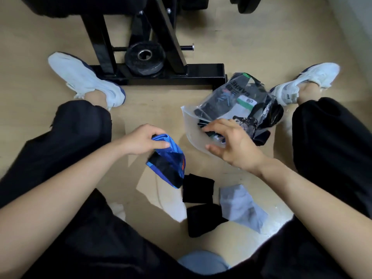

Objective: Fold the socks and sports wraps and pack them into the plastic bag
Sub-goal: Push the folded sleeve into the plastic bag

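Observation:
A clear plastic bag (203,117) lies on the floor between my legs, with dark wraps and socks inside it. My right hand (233,143) is at the bag's mouth, its fingers spread and reaching into the opening. My left hand (143,139) grips a folded blue and black sock (169,162) by its top and holds it just left of the bag. Two folded black pieces (198,190) (203,219) and a grey sock (240,206) lie on the floor nearer my body.
I sit on a tan floor with legs spread, white shoes (86,79) (302,83) on either side. A black bench frame (161,73) with a weight plate (145,57) stands just beyond the bag. A white cloth (118,210) peeks out beside my left thigh.

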A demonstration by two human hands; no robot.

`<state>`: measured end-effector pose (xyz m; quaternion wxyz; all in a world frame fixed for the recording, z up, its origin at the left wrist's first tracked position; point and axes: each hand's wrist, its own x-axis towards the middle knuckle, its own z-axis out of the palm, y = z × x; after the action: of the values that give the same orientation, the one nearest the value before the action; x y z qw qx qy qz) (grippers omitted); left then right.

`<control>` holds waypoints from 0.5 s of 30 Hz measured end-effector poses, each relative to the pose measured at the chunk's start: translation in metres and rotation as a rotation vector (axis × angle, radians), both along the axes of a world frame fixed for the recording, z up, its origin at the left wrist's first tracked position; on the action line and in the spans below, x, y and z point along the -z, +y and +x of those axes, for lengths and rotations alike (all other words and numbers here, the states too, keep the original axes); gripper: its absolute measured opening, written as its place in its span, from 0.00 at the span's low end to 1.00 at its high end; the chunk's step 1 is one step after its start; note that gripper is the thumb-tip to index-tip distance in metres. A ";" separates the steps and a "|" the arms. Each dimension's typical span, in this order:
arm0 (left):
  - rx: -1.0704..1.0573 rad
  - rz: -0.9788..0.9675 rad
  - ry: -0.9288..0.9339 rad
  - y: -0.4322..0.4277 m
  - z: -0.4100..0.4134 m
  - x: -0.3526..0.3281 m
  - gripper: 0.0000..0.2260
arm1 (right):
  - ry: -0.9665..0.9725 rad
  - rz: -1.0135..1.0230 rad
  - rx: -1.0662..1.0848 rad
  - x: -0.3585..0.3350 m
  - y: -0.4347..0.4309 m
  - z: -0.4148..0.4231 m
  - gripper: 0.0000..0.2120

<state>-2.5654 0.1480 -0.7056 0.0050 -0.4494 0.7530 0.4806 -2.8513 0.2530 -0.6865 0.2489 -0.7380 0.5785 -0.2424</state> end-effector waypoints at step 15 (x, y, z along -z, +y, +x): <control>-0.595 0.120 0.498 0.076 0.007 -0.065 0.06 | -0.253 0.594 -0.075 0.009 0.044 -0.012 0.02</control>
<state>-2.5589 0.2244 -0.6405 -0.2912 -0.5166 0.5386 0.5985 -2.8633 0.2966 -0.6957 0.5322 -0.6180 0.5606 -0.1435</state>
